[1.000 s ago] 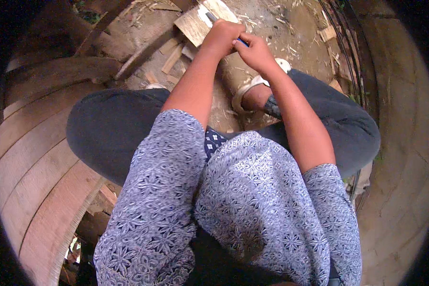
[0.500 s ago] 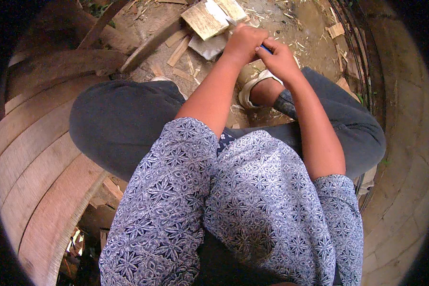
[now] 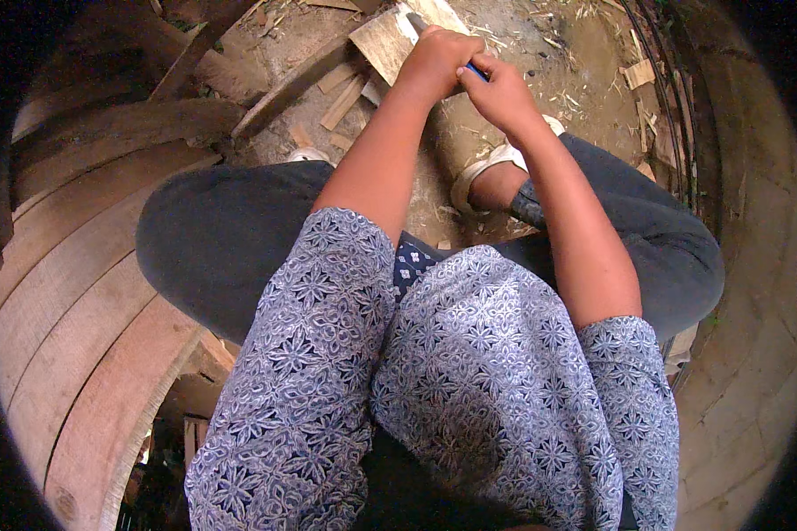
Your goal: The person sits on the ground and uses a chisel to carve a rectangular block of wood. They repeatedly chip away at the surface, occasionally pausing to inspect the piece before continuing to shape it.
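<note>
Both my hands are closed, one behind the other, on a blue-handled tool (image 3: 479, 73) with a grey metal blade (image 3: 416, 23). My left hand (image 3: 438, 62) is the farther one, wrapped round it close to the blade. Just behind and to the right, my right hand (image 3: 502, 96) grips the handle, and a little blue shows between the two. The blade lies over a pale wooden block (image 3: 381, 42) on the ground; whether it touches the wood cannot be made out. My left hand and forearm hide part of the block.
Curved wooden planks (image 3: 106, 327) fill the left side. A long board (image 3: 297, 87) stands on edge left of the block, beside loose wood strips (image 3: 343, 102). Shavings (image 3: 553, 40) litter the ground. Dark cables (image 3: 677, 97) run along the right. My shoe (image 3: 483, 168) is below my hands.
My hands have moved a little left and away from me, still closed on the tool. More of the blade now shows over the wood. The view has shifted slightly.
</note>
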Action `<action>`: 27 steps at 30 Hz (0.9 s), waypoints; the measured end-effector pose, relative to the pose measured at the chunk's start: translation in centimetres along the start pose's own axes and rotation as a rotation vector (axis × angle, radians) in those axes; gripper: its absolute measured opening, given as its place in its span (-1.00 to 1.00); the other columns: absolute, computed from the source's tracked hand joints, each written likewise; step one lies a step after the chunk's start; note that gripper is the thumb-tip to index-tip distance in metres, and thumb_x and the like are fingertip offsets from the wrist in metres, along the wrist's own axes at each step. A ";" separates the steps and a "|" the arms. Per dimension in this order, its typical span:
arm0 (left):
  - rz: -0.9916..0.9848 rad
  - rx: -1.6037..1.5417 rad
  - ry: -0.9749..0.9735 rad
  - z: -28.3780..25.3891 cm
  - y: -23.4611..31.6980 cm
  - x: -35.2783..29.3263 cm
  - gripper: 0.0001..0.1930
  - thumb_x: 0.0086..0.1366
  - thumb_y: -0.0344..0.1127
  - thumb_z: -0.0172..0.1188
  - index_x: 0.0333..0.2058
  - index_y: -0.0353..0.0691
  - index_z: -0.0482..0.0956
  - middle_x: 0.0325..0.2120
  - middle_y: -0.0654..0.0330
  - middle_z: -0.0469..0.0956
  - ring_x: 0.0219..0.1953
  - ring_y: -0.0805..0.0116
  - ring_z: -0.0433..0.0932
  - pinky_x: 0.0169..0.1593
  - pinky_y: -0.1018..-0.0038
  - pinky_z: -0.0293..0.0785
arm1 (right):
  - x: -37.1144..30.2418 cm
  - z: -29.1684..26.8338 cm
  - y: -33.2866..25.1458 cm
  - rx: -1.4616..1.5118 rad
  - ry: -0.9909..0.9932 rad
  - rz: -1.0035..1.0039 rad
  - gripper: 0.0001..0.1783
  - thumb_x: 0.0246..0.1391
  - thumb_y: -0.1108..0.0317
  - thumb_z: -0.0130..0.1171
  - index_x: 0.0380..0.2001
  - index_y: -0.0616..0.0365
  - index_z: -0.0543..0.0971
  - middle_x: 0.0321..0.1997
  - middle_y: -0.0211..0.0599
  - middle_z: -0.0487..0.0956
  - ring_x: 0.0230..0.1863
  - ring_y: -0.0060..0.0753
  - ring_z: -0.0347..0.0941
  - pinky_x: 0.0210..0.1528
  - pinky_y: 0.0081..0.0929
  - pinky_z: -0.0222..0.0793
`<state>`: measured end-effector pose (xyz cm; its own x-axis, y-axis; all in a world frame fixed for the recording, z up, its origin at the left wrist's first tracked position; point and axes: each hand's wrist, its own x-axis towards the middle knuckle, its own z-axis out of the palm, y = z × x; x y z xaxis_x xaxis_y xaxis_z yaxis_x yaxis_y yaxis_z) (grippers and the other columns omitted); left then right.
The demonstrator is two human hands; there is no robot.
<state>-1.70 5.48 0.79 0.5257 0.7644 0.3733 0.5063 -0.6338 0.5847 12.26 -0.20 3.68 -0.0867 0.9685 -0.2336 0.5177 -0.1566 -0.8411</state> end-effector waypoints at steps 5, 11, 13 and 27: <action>-0.006 0.003 0.058 1.9 2.7 -0.9 -0.88 0.01 -0.29 0.20 -0.46 -0.13 0.50 -0.51 0.06 0.58 -0.33 0.00 0.59 -0.16 0.17 0.42 | -2.9 -2.4 -0.4 0.028 -0.024 0.034 -0.65 0.11 0.20 0.17 -0.17 0.28 0.61 -0.14 0.03 0.63 -0.08 0.00 0.58 0.02 -0.24 0.43; -0.017 -0.026 0.091 2.9 4.7 -1.8 -0.89 -0.01 -0.31 0.20 -0.46 -0.11 0.50 -0.52 0.09 0.58 -0.33 0.01 0.59 -0.16 0.16 0.43 | -4.5 -3.2 0.7 -0.009 -0.048 0.030 -0.69 0.12 0.26 0.17 -0.18 0.28 0.62 -0.16 -0.05 0.63 -0.10 -0.13 0.54 0.02 -0.29 0.41; -0.019 -0.040 0.071 2.8 4.6 -1.8 -0.88 -0.01 -0.31 0.21 -0.45 -0.12 0.50 -0.52 0.09 0.58 -0.34 0.01 0.59 -0.17 0.16 0.43 | -4.5 -2.8 0.7 -0.009 -0.039 0.024 -0.68 0.10 0.24 0.17 -0.20 0.29 0.62 -0.13 0.05 0.62 -0.08 0.03 0.56 0.04 -0.22 0.42; -0.026 -0.009 0.003 1.8 3.2 -1.3 -0.87 -0.01 -0.31 0.23 -0.44 -0.13 0.51 -0.51 0.02 0.58 -0.34 -0.09 0.57 -0.16 0.14 0.42 | -3.1 -1.7 0.4 -0.107 -0.006 -0.009 -0.66 0.10 0.16 0.14 -0.21 0.21 0.63 -0.09 0.06 0.60 -0.06 0.16 0.54 0.05 -0.12 0.43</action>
<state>0.47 2.20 0.85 0.5107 0.7808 0.3600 0.5133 -0.6128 0.6009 14.21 -2.95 4.87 -0.0962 0.9685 -0.2295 0.6052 -0.1261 -0.7860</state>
